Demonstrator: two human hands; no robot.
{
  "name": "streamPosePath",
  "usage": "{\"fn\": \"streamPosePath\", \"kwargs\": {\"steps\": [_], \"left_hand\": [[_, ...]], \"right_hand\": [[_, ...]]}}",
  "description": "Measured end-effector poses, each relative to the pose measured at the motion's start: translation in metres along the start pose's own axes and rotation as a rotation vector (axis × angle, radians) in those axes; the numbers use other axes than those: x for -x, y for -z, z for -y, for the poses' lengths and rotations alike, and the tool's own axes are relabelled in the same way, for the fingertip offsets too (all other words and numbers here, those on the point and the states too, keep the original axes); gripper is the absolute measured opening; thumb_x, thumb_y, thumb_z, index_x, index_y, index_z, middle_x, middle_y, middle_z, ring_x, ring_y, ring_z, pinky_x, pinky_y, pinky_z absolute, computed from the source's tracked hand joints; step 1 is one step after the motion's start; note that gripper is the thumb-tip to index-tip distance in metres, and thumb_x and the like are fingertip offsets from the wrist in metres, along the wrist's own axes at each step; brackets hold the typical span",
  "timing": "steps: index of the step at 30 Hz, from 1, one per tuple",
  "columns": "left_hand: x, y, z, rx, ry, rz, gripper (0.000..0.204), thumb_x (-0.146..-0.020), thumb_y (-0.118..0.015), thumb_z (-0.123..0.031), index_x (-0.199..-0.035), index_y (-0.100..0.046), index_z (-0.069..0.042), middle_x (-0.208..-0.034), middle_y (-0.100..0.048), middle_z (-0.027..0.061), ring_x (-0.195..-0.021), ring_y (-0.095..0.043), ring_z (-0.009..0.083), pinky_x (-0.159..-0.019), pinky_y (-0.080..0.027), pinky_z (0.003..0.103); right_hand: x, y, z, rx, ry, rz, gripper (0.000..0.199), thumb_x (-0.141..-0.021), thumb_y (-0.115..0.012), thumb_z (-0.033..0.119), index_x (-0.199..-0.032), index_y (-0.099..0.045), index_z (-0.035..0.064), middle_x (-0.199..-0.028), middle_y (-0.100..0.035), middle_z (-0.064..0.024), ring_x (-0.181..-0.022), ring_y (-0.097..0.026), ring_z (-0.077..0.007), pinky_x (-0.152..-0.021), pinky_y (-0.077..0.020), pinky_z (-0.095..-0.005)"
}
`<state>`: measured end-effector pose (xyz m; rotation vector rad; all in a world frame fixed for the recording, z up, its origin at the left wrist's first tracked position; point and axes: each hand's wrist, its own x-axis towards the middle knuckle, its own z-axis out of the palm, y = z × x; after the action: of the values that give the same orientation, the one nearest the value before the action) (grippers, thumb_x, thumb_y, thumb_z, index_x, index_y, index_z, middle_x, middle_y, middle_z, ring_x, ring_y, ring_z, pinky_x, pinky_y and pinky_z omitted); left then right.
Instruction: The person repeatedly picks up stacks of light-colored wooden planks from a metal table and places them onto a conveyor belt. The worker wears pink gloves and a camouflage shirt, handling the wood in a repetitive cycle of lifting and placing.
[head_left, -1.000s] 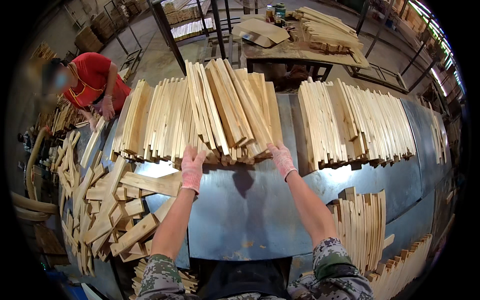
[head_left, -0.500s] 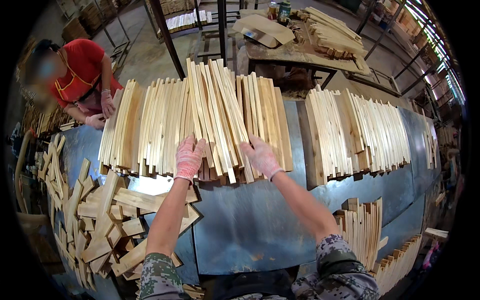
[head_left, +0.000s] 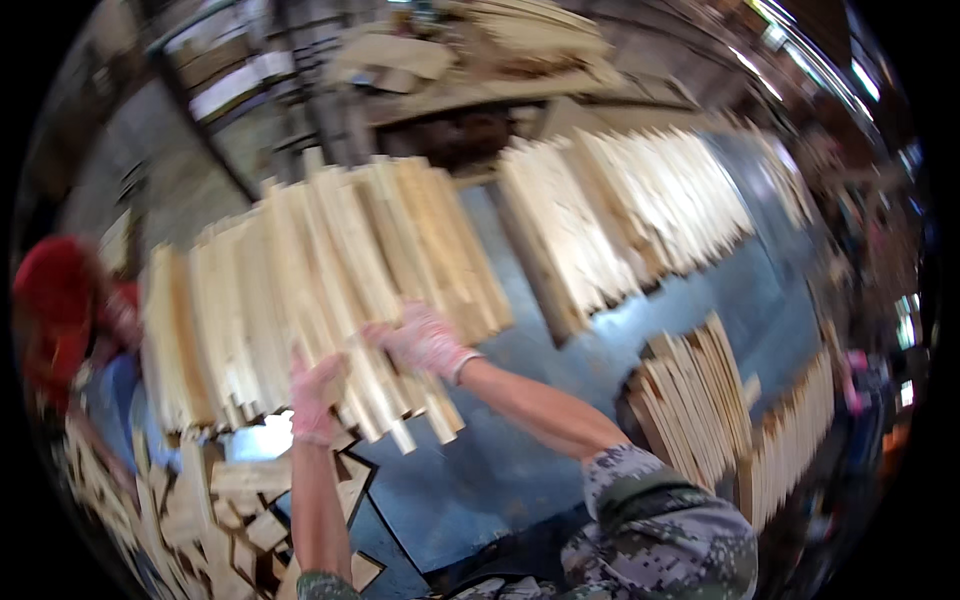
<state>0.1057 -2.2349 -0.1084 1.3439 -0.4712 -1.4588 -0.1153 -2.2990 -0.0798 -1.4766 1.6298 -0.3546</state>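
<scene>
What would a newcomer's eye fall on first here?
Probably the long row of pale wooden strips across the blue table, with the left hand and right hand, both in pinkish gloves, on its near side. Next, the jumbled wood heap at lower left and the person in red at far left.

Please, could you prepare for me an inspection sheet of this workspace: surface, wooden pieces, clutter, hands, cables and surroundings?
Surface: shiny blue-grey tabletop, with bright reflections.
Job's things: long row of wooden strips, several jutting out toward the person; a second row to its right, across a gap.
Clutter: jumbled pile of wooden pieces at lower left.
Hands: left hand and right hand, both gloved, open, at the near part of the long row; blur hides exact contact.
Cables: nothing seen.
Surroundings: person in red at far left; another table beyond, with stacked boards; picture blurred, finer details cannot be told.
</scene>
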Motion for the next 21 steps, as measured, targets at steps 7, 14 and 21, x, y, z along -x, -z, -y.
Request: {"fn": "streamPosePath", "kwargs": {"steps": [7, 14, 21], "left_hand": [[0.101, -0.006, 0.049, -0.223, -0.075, 0.050, 0.092, -0.091, -0.073, -0.013, -0.168, -0.023, -0.006, -0.146, -0.057, 0.0155, -0.130, -0.059, 0.0281, -0.110, -0.049, 0.041], [0.160, -0.077, 0.116, -0.226, -0.198, 0.477, 0.102, -0.080, -0.084, -0.014, -0.166, -0.029, -0.004, -0.151, -0.053, 0.0129, -0.132, -0.056, 0.0271, -0.114, -0.047, 0.040], [0.263, -0.248, 0.186, -0.398, -0.006, 0.867, 0.092, -0.081, -0.078, -0.006, -0.161, -0.034, -0.005, -0.145, -0.056, 0.0127, -0.126, -0.061, 0.0260, -0.106, -0.053, 0.038]], "right_hand": [[0.122, 0.023, -0.056, -0.079, 0.051, -0.041, 0.104, -0.082, -0.076, 0.063, -0.151, -0.045, -0.0077, -0.136, -0.060, -0.0291, -0.130, -0.058, -0.0421, -0.111, -0.0470, -0.0452], [0.249, 0.056, -0.159, -0.223, -0.054, -0.297, 0.103, -0.079, -0.077, 0.063, -0.154, -0.044, -0.0004, -0.138, -0.058, -0.0266, -0.130, -0.056, -0.0422, -0.112, -0.0459, -0.0470], [0.390, 0.098, -0.299, -0.347, -0.191, -0.760, 0.087, -0.082, -0.076, 0.064, -0.144, -0.058, 0.0058, -0.127, -0.066, -0.0263, -0.120, -0.061, -0.0429, -0.106, -0.0472, -0.0483]]}}
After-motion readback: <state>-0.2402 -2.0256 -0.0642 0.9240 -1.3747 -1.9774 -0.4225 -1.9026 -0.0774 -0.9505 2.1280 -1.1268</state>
